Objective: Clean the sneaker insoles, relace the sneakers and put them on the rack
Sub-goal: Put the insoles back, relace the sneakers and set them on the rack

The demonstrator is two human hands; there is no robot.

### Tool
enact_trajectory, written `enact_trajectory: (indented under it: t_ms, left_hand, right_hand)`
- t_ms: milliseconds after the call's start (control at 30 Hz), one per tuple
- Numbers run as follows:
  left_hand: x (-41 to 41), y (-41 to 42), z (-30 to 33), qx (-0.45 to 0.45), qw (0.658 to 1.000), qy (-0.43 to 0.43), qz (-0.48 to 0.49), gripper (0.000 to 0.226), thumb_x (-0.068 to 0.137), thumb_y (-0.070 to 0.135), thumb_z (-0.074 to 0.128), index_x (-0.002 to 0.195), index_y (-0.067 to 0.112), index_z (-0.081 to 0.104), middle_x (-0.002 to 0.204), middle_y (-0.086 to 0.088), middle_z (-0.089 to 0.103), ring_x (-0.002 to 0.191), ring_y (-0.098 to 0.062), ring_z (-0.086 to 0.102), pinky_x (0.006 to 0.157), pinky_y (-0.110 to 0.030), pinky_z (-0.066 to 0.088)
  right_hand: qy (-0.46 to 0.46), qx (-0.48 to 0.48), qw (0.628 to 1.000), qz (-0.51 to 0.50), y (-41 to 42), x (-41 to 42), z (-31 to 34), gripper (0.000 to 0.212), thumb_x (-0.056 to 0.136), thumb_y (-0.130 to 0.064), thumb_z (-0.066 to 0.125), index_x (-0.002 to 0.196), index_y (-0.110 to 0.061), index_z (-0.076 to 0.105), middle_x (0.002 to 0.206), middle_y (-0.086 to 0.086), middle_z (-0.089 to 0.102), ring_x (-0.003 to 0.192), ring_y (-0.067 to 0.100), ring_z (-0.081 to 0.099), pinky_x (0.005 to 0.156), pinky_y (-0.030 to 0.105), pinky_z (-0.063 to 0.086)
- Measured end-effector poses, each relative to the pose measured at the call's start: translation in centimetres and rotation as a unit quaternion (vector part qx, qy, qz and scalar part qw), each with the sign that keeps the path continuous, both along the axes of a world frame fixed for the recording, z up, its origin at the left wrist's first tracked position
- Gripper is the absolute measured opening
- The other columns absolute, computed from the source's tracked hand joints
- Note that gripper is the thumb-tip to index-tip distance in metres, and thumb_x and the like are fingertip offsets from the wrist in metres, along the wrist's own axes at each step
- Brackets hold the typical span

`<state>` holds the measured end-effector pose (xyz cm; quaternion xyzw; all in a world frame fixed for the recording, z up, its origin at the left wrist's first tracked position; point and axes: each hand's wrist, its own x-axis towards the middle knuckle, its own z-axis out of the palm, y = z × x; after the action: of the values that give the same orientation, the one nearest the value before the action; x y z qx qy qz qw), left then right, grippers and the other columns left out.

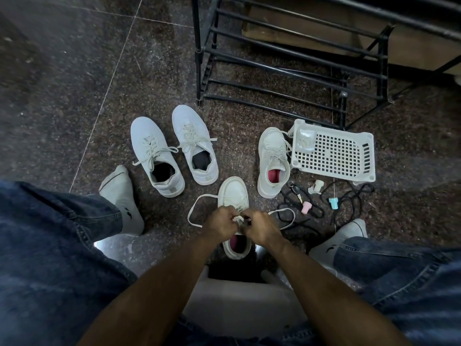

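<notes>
Left hand: the left hand (pixel 221 224) sits low in the centre of the frame, fingers curled, pinching the white lace (pixel 194 208) at the knot over the shoe's tongue.
Right hand: the right hand (pixel 259 227) meets it knuckle to knuckle, fingers also curled and pinching the same lace (the fingertips themselves are hidden).
Sneaker in work: a white sneaker (pixel 234 191) lies directly under both hands, toe pointing up the frame, heel toward the person; its pink insole (pixel 237 243) shows in the opening just below the wrists.
Lace shape: flat and pale, one loop swinging out to the left of the hands, another to the right.
Socked feet: grey-white socks at centre left and lower right, either side of the shoe, below denim legs.
Small clutter: a tangle of black laces (pixel 349 203) right of the hands, with a pink cap (pixel 304 208) and a blue cap (pixel 333 203) among them.
Matching sneaker: white, pink-lined, laced, standing right of centre (pixel 273 161), touching the basket.
Basket: white plastic, square-holed grid, upturned at centre right (pixel 334 156).
Second pair: two smooth white laced sneakers with dark insoles, left of centre (pixel 154 156) and (pixel 194 143).
Rack: black tubular shoe rack (pixel 287 68), upper right, standing on the speckled polished stone floor (pixel 74 71).
</notes>
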<state>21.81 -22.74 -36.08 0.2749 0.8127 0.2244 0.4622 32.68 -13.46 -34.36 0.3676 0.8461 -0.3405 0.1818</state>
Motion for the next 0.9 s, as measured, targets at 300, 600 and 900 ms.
enact_trajectory:
  t_ms: [300,600,900]
  left_hand:
    - [1.5,0.2,2.1,-0.078,0.963,0.178,-0.185,0.034,0.092,0.028,0.052,0.124,0.02,0.056,0.124,-0.005,0.045,0.112,-0.031,0.057,0.083,-0.045,0.048]
    - [0.4,0.6,0.1,-0.07,0.99,0.067,-0.102,0.026,0.077,0.023,0.064,0.101,0.016,0.074,0.113,-0.011,0.054,0.105,-0.03,0.06,0.09,-0.041,0.051]
    - [-1.1,1.2,-0.6,-0.068,0.993,-0.092,-0.023,0.019,0.072,0.0,0.071,0.089,0.006,0.077,0.084,-0.008,0.071,0.081,-0.013,0.061,0.072,-0.025,0.049]
  right_hand:
    - [0.0,-0.01,1.0,-0.017,-0.3,0.0,-0.4,0.022,0.08,-0.02,0.057,0.1,-0.019,0.065,0.101,0.006,0.07,0.095,0.031,0.064,0.078,0.037,0.052]
    - [0.007,-0.024,0.999,-0.047,-0.2,0.3,-1.0,0.019,0.075,-0.025,0.064,0.093,-0.02,0.067,0.094,0.003,0.07,0.091,0.028,0.065,0.076,0.035,0.051]
    - [0.01,-0.05,0.996,-0.068,0.1,0.7,-1.3,0.025,0.072,-0.028,0.078,0.094,-0.021,0.069,0.089,0.002,0.071,0.087,0.023,0.066,0.077,0.035,0.053]
